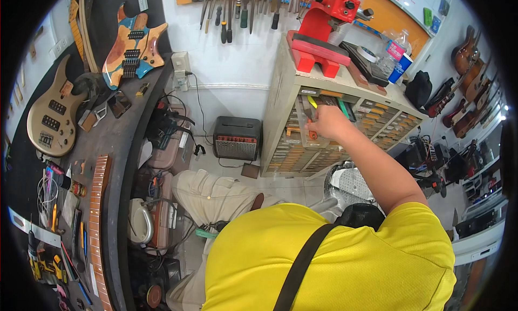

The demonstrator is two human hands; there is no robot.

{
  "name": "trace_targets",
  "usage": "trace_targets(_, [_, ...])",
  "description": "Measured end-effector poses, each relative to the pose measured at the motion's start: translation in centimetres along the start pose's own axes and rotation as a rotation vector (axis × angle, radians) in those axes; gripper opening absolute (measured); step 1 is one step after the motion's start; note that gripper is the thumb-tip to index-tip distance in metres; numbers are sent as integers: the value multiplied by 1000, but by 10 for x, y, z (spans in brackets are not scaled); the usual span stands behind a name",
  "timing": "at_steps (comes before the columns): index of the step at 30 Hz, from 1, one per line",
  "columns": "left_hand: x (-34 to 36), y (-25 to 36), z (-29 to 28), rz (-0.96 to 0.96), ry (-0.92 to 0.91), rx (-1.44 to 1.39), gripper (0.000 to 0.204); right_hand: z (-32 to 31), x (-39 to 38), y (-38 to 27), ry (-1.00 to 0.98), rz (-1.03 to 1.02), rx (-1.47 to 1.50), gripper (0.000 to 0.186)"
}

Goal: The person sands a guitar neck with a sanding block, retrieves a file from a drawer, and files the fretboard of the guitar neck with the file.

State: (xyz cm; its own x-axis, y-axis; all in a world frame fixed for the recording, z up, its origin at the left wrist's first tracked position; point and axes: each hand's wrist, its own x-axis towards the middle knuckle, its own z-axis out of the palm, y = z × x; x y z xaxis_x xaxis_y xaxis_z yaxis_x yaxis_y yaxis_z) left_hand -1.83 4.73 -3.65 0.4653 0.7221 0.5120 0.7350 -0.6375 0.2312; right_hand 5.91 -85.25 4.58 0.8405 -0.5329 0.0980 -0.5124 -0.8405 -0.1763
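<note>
One bare R hand (pixel 330 122), fingers curled, is over an open shallow drawer (pixel 301 118) of a tall beige metal cabinet (pixel 277 107), far R; can't tell if grip's pinching anything. Small orange item (pixel 313 134) just beside it, near side. L hand hidden, grip can't tell. Red metal machine (pixel 314 26) atop cabinet.

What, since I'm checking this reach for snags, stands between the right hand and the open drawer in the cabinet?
Nothing visible: the right hand is at the open drawer, fingers over its contents. The red tool stands on the cabinet, clear of the forearm. Fingertip contact is unclear.
</note>
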Motion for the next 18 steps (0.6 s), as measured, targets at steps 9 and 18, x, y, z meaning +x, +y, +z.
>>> trace_targets(9, [-2, -5, 5, 111, 103, 20, 48, -26, 12, 7, -294, 291, -220, 31])
trace_targets(18, [8, -19, 13, 92, 81, 33, 47, -88, -30, 70, -452, -269, -515, 28])
